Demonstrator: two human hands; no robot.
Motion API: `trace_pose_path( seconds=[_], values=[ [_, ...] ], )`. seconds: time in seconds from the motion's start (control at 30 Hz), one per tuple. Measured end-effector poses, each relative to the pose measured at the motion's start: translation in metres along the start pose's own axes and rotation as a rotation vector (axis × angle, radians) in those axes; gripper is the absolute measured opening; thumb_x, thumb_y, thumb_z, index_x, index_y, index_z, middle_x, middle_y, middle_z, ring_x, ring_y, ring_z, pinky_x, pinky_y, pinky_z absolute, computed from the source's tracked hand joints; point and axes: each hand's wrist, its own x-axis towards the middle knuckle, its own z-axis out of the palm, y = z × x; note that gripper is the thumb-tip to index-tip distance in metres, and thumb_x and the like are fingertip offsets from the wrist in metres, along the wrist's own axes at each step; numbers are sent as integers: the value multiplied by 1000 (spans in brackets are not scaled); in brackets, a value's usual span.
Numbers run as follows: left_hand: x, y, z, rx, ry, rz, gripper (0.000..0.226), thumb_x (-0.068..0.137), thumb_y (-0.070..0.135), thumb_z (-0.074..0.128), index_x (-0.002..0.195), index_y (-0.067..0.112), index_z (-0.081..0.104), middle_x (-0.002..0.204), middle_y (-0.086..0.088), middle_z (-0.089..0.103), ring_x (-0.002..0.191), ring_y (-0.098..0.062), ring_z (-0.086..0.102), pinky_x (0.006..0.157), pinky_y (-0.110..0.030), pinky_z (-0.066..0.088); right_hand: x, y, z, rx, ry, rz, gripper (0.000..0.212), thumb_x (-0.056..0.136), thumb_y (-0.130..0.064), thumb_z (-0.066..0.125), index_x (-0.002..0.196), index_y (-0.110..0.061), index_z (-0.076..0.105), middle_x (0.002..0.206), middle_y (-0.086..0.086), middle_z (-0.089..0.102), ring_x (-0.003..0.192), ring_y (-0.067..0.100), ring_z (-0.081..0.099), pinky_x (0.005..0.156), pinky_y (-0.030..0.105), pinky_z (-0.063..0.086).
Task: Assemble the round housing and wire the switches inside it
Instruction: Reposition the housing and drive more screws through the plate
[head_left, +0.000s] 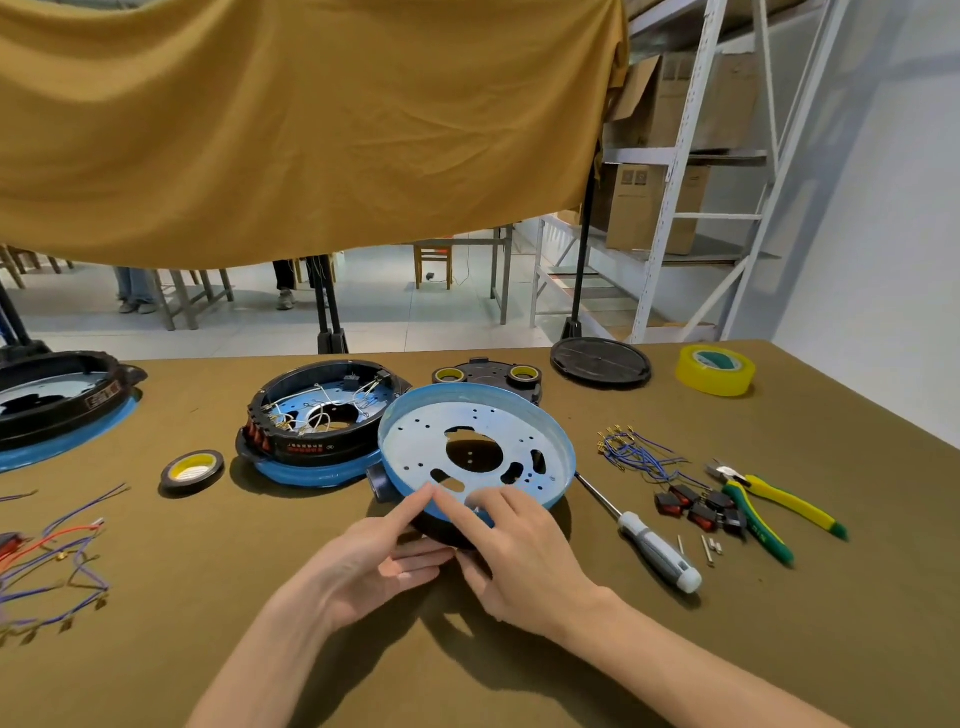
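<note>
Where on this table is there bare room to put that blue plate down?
Bare cloth lies near the front edge, right of the right hand and below the screwdriver. Another patch sits between the yellow tape and the pliers. Around the wired housing and loose wires it is crowded.

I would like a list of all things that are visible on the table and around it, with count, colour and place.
Perforated plate: 1, blue, centre, tilted, held.
Wired housing: 1, black on blue base, left of the plate.
Second housing: 1, black and blue, far left.
Round lid: 1, black, far edge.
Tape roll: 1, yellow, far right.
Tape roll: 1, black, left of centre.
Screwdriver: 1, grey and white, right of the plate.
Pliers: 1, yellow-green, right.
Switches: several, black and red, beside the pliers.
Blue wires: a bundle, right.
Loose wires: several, mixed colours, left edge.
Left hand: on the plate's near rim.
Right hand: on the plate's near rim.
</note>
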Motion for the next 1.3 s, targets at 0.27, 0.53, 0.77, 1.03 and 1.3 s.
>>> trace_pose_path(
  seconds=[0.27, 0.53, 0.77, 1.03, 1.3],
  values=[
    [14, 6, -11, 27, 25, 10, 72, 69, 39, 81, 126, 11, 48, 99, -28, 76, 97, -38, 76, 84, -44, 61, 10, 35, -34, 341, 119, 432, 46, 99, -38, 60, 140, -24, 47, 130, -8, 57, 120, 4, 51, 105, 29, 47],
    [22, 19, -18, 79, 8, -95, 91, 66, 51, 85, 131, -1, 51, 114, -31, 71, 99, -41, 75, 81, -46, 64, 18, 78, -41, 140, -344, 918, 56, 100, -24, 57, 149, -12, 34, 143, 13, 43, 122, 29, 53, 95, 39, 51],
    [35, 12, 7, -8, 181, 18, 50, 76, 31, 86, 113, 6, 62, 107, -17, 71, 98, -28, 69, 66, -37, 62, 8, 77, -47, 89, -368, 1008, 53, 105, -42, 47, 146, -14, 31, 138, 13, 46, 114, 31, 59, 83, 39, 47],
    [55, 13, 23, -76, 311, 101, 25, 90, 31, 77, 97, 11, 63, 97, -11, 70, 91, -22, 67, 80, -41, 58, -27, 124, -93, -17, -423, 1192, 21, 103, -25, 43, 109, -12, 57, 114, 13, 67, 103, 35, 63, 76, 37, 44],
    [60, 5, 28, -49, 280, 166, 23, 92, 39, 73, 93, 18, 62, 91, -5, 70, 90, -20, 67, 82, -41, 58, -56, 131, -94, -47, -694, 1156, 12, 94, -20, 60, 92, -15, 49, 82, 1, 57, 81, 23, 64, 60, 31, 48]
  ],
)
